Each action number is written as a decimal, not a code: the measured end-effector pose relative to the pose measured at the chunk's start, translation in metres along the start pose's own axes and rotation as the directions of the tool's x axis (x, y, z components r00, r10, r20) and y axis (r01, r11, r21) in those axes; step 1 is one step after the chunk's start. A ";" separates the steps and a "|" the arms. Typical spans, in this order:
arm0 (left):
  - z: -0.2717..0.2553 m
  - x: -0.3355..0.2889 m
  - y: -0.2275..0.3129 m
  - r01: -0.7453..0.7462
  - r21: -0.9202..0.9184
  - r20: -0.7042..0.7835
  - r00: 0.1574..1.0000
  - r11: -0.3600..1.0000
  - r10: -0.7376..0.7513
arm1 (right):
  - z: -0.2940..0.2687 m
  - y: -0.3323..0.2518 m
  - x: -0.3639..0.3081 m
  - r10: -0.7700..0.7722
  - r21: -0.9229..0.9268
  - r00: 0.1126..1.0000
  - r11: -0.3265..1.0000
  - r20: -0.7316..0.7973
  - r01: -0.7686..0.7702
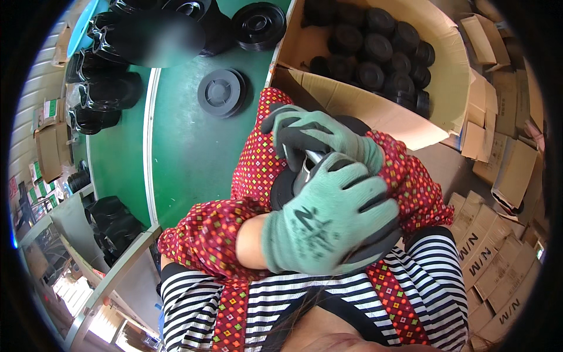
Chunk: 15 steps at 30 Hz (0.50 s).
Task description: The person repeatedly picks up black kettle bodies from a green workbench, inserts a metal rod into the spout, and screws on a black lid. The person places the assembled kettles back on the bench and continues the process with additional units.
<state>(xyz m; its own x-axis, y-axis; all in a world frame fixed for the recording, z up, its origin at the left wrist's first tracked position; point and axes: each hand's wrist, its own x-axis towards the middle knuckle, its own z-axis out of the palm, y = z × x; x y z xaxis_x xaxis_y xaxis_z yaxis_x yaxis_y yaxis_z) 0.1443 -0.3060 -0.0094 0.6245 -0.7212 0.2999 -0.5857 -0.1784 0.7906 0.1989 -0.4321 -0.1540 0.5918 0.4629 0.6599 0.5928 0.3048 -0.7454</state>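
Both of my hands wear green knit gloves with dark coated palms, and they meet over my lap. My left hand (pixel 331 220) is nearer to me, its fingers curled around a part that it mostly hides. Just beyond it, my right hand (pixel 325 136) is closed too, its fingers bent over the same spot. Between the gloves shows a shiny silver metal piece (pixel 303 178), its kind unclear. Beside the left glove, a dark rounded part (pixel 282 189) pokes out. Which hand grips which piece is hidden.
A black round lid-like disc (pixel 221 92) lies on the green bench (pixel 187 146). Stacked black discs (pixel 258 25) and shiny black rounded parts (pixel 108 91) stand at far left. An open cardboard box (pixel 375 126) with several black round parts is at far right; flattened cartons (pixel 498 264) lie right.
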 end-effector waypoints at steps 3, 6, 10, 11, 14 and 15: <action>-0.030 -0.031 -0.039 -0.192 -0.449 -0.006 0.977 0.873 0.212 | -0.009 -0.032 -0.020 0.169 -0.513 0.980 0.835 -0.104 -0.198; -0.049 -0.070 -0.062 -0.107 -0.806 -0.118 0.993 0.582 0.018 | -0.039 -0.087 0.019 0.542 -0.641 0.835 0.673 0.089 -0.369; -0.088 -0.042 -0.030 0.278 -0.567 0.067 0.954 0.775 -0.293 | -0.055 -0.081 0.036 0.614 -0.661 0.744 0.678 0.265 -0.323; -0.099 -0.026 -0.010 0.368 -0.343 0.109 0.929 0.864 -0.353 | -0.056 -0.082 0.034 0.552 -0.657 0.797 0.699 0.244 -0.282; -0.094 -0.001 0.021 0.384 0.250 0.204 0.876 0.889 -0.436 | -0.051 -0.090 0.042 0.486 -0.606 0.855 0.740 0.184 -0.290; -0.081 0.002 0.023 0.394 0.377 0.217 0.842 0.838 -0.494 | -0.049 -0.092 0.044 0.502 -0.601 0.849 0.734 0.167 -0.316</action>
<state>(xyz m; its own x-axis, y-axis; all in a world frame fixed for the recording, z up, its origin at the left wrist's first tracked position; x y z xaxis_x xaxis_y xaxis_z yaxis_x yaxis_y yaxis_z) 0.1738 -0.2571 0.0526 0.7033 -0.6642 -0.2536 -0.4394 -0.6865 0.5793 0.1971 -0.4803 -0.0515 0.7083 0.6851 0.1703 0.5769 -0.4226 -0.6990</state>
